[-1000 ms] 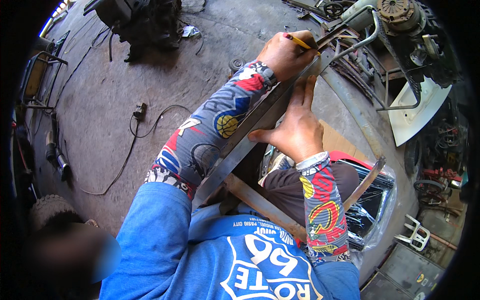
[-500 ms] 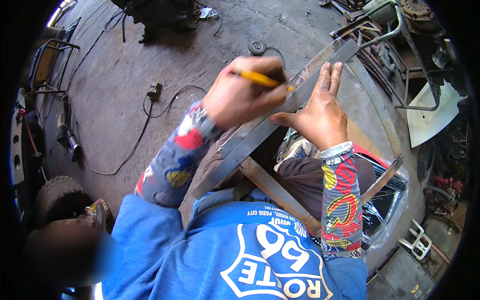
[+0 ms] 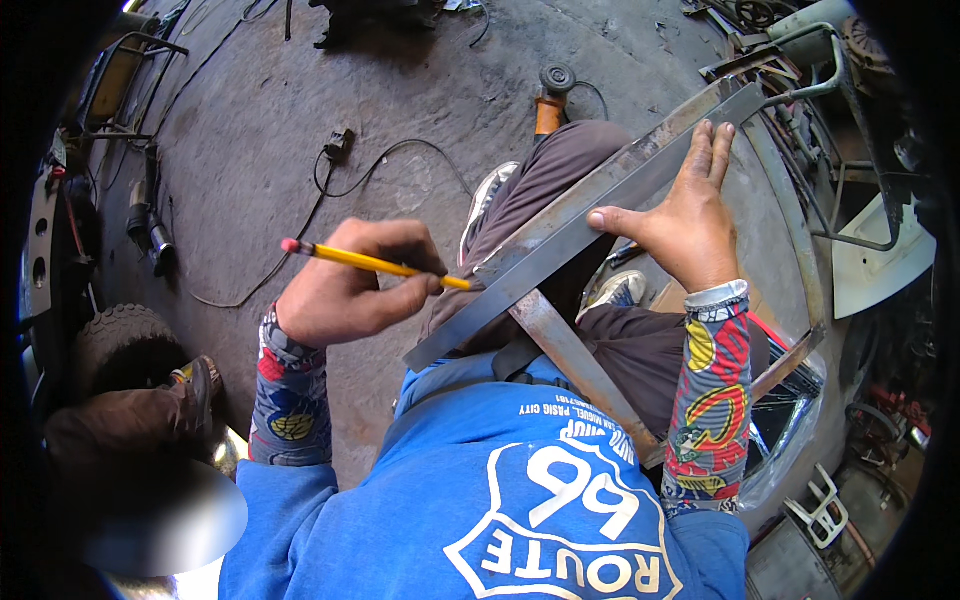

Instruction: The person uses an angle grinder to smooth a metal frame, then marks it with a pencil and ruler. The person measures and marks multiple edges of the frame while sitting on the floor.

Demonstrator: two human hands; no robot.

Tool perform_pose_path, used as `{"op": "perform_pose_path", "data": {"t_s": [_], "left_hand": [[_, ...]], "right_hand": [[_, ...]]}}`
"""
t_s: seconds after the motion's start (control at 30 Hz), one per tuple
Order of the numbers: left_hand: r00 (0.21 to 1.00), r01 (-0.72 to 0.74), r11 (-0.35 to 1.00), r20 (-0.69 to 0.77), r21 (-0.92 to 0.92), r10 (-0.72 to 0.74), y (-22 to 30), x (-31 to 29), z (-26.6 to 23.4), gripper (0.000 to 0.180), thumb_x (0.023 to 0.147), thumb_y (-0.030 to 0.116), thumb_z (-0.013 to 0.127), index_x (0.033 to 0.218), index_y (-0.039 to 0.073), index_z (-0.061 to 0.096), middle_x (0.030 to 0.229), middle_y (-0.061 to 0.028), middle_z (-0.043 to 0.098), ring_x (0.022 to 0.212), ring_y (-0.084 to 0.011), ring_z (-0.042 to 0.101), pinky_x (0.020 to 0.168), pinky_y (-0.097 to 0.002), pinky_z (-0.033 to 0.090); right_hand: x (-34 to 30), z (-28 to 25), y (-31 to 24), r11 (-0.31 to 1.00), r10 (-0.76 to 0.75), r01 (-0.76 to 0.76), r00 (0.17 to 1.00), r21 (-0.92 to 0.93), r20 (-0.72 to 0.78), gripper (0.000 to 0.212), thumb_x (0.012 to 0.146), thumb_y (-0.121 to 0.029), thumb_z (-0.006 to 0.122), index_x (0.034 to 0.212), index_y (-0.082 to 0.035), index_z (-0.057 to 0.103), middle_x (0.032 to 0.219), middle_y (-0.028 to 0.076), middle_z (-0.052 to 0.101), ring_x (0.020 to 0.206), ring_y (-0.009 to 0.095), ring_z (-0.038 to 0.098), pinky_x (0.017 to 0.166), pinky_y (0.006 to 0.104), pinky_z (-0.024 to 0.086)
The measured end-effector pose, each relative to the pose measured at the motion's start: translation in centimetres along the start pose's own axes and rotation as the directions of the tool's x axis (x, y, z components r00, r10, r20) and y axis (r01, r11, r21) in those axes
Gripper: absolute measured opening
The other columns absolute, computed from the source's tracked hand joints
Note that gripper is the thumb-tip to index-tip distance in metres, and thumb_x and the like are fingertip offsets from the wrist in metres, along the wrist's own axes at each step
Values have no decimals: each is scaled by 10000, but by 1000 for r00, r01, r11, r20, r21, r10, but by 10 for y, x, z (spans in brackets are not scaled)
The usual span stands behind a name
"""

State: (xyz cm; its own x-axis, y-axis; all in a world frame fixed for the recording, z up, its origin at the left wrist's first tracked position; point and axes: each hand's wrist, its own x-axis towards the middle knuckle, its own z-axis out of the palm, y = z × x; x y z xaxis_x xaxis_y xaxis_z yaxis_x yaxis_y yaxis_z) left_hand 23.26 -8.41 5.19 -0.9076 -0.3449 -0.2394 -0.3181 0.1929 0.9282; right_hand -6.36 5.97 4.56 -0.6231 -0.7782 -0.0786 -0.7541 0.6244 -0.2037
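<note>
In my left hand [image 3: 365, 275] is a yellow pencil [image 3: 365, 262] with a pink eraser, pinched between thumb and fingers. Its tip is close to the lower-left part of a grey steel flat bar [image 3: 560, 250]. That bar lies slanted along one side of a rusty metal frame [image 3: 585, 375], which rests over my legs. Toward the bar's far right end, my right hand [image 3: 690, 225] holds it against the frame, with the thumb spread and two fingers stretched over the metal. Its other fingers are hidden.
An orange angle grinder [image 3: 549, 105] lies on the concrete floor beyond my knee. A black cord with a plug [image 3: 338, 146] runs across the left. A tyre [image 3: 130, 350] and another person's shoe [image 3: 203, 385] are at lower left. Metal scrap and a white panel [image 3: 880, 255] stand at right.
My left hand has moved with the pencil from the middle of the bar down and left to near its lower end. My right hand keeps its place on the bar. The view has shifted slightly.
</note>
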Motion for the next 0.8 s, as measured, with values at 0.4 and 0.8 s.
{"op": "perform_pose_path", "data": {"t_s": [0.4,0.8], "left_hand": [[994,-100,991,55,92,96,11,61,19,126,859,113,671,915,3,651,842,-111,674,796,-210,674,782,-341,562],[879,-447,894,-189,-15,437,19,170,50,120,953,85,683,1022,-8,652,943,-101,696,876,-157,678,804,-313,554]], "right_hand": [[1,0,1,999,3,-5,1000,40,26,1554,520,-610,958,1591,95,79,1669,338,51,1476,434,347,1102,443,470],[0,-4,-4,998,36,-36,999,43,2,1506,516,-507,980,1588,87,105,1682,315,57,1284,449,593,999,460,534]]}}
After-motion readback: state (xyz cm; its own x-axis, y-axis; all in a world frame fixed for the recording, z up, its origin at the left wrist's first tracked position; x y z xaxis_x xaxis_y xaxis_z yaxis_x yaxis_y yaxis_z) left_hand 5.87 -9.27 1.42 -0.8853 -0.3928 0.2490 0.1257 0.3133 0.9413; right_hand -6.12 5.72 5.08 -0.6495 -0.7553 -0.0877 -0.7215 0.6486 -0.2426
